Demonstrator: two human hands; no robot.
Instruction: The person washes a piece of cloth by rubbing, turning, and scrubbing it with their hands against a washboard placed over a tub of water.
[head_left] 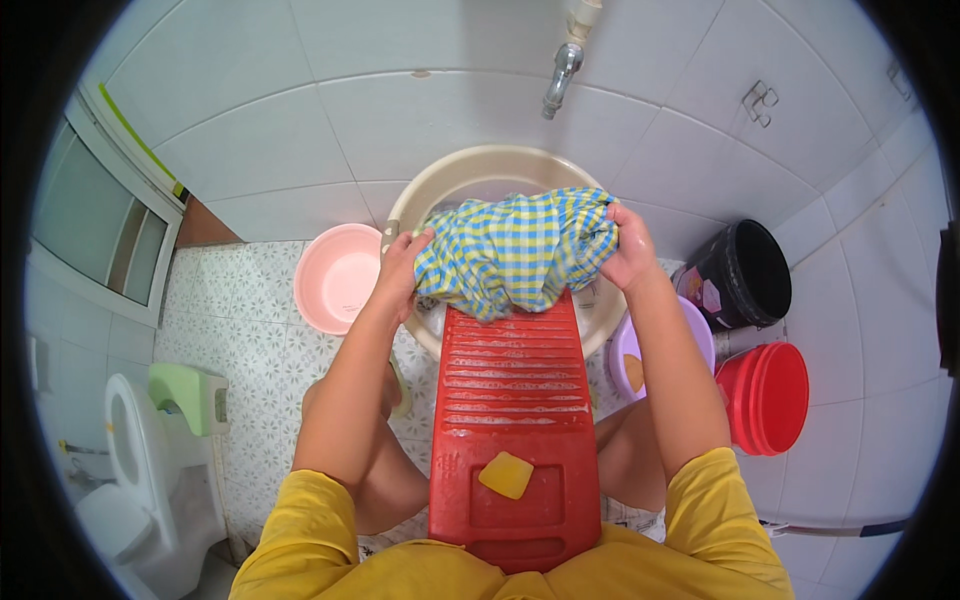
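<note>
A blue, yellow and white checked cloth (520,245) stretches between my two hands, bunched and wet-looking. My left hand (402,270) is closed on its left end, and my right hand (630,248) grips the right end. The cloth hangs over a large cream basin (490,160) and covers the top end of a red washboard (515,370). Soapy water lies in the ridges of the washboard, which slopes from the basin toward my lap. On its flat lower part rests a yellow bar of soap (507,475).
Left of the basin stands a pink basin (335,280). To the right are a purple basin (693,335), a black bucket (735,275) and a red bucket (765,398). A tap (563,80) juts from the tiled wall. A toilet (150,480) and green stool (190,395) stand far left.
</note>
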